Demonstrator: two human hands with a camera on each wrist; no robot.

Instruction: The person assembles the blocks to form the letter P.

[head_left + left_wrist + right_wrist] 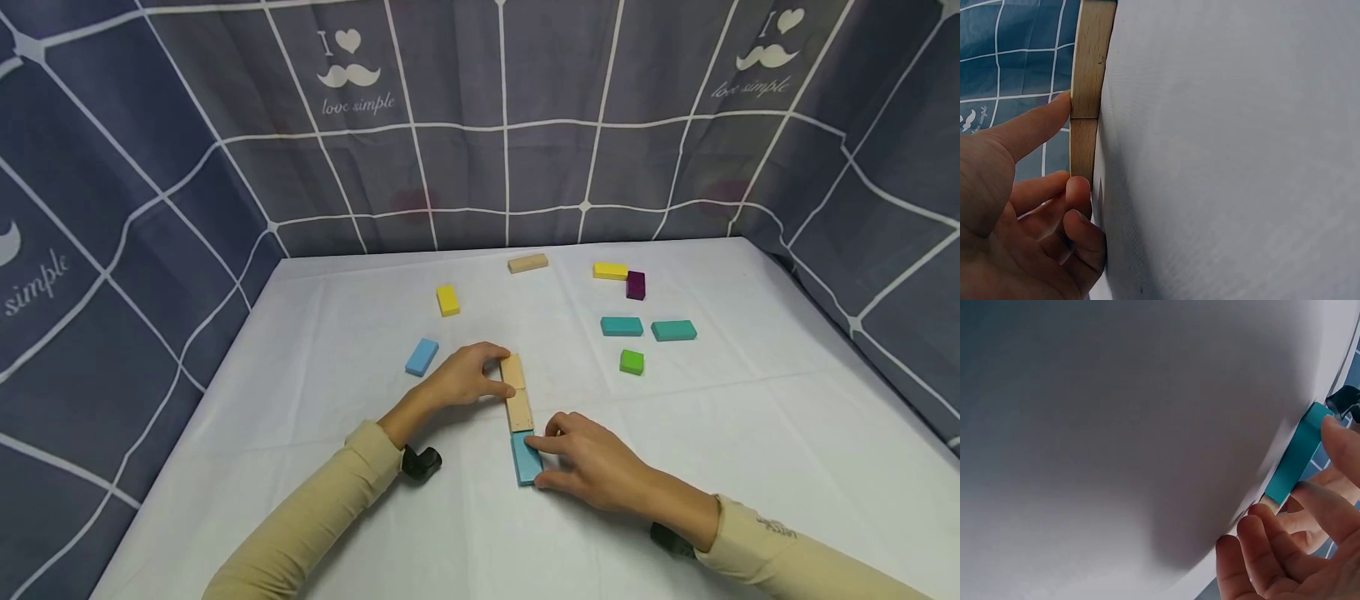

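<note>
Two plain wooden blocks, a far one (513, 372) and a nearer one (519, 413), lie end to end, with a teal block (527, 468) continuing the row towards me. My left hand (468, 377) pinches the far wooden block lengthwise: index finger at its far end, thumb by the seam with the nearer one. In the left wrist view that seam shows beside the thumb (1054, 119). My right hand (600, 465) holds the teal block, index finger near its far end and thumb by its near corner. The right wrist view shows the teal block (1297, 455) flat on the cloth.
A blue block (422, 357) and a yellow block (447, 300) lie left of the row. Behind it lies another wooden block (528, 263). To the right are a yellow block (610, 271), purple block (635, 285), two teal blocks (621, 327) and a green block (632, 362).
</note>
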